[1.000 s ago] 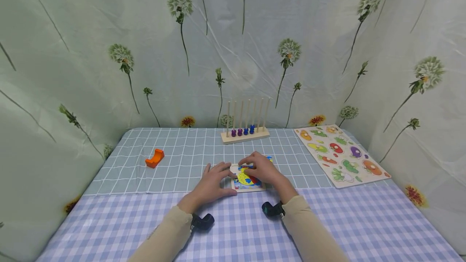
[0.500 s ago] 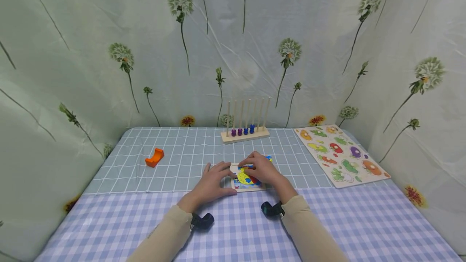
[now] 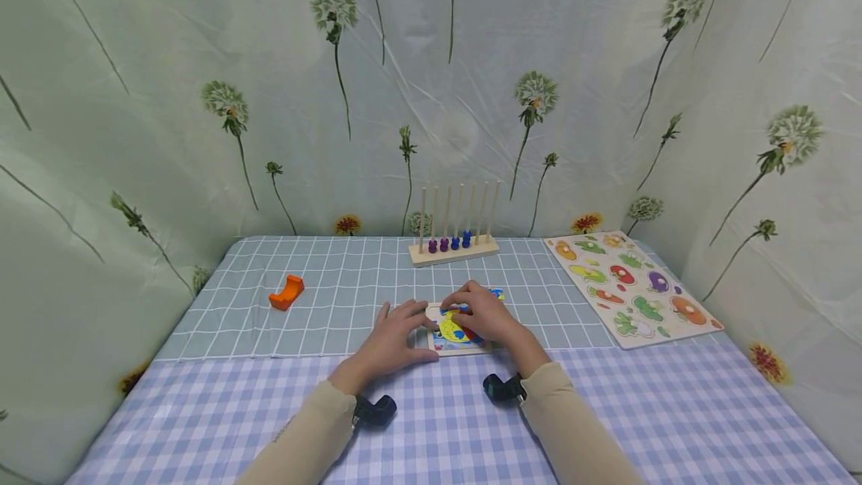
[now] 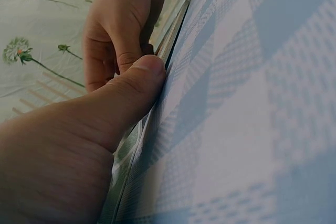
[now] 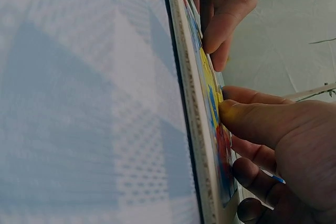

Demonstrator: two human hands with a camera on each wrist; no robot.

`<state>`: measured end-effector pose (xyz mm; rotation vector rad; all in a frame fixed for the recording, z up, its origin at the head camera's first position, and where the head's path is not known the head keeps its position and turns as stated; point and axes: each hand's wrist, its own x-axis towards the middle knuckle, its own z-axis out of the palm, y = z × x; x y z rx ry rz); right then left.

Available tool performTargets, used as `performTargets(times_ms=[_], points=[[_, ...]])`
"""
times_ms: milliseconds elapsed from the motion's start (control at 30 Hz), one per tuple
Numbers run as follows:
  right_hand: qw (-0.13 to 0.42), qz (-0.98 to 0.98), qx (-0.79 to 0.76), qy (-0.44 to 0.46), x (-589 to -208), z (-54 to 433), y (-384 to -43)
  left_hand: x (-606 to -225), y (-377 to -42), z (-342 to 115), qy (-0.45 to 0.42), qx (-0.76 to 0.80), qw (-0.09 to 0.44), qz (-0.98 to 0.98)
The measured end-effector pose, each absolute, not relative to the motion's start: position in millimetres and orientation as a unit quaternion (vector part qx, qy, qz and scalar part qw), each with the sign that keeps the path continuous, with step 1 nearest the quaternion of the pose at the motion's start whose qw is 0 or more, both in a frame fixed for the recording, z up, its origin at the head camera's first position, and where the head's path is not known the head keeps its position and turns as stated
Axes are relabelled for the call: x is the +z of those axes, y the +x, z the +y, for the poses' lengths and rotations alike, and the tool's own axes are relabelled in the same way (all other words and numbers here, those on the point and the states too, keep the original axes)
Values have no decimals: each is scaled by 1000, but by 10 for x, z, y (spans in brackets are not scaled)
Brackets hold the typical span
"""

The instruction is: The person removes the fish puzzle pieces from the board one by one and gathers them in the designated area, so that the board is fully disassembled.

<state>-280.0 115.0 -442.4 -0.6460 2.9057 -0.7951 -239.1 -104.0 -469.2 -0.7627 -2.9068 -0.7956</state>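
Note:
A small wooden picture puzzle board [image 3: 465, 352] lies in the middle of the table, its picture yellow, blue and red. My left hand [image 3: 396, 339] holds the board's left side, with the thumb along the near left corner and the fingers reaching over the face. In the left wrist view, that thumb presses right at the board's edge. My right hand [image 3: 490, 314] bends over the picture, thumb and index finger pinching a yellow puzzle piece [image 5: 219, 96] at the board's face. Its other fingers hang beside the right edge. Part of the picture is hidden under both hands.
Behind the right hand lies a blue and yellow piece [image 3: 497, 293]. A wooden peg rack [image 3: 438, 254] with several purple and blue beads stands at the back. An orange curved block [image 3: 287, 293] lies at left, a vegetable knob puzzle [image 3: 622, 290] at right.

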Motion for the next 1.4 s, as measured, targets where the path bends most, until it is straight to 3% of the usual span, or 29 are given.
performTargets(times_ms=[1400], points=[[19,935,-289,-205,-4452,1175,-2826,-4712,-2400,-1035,-242,-257,20,-935]])
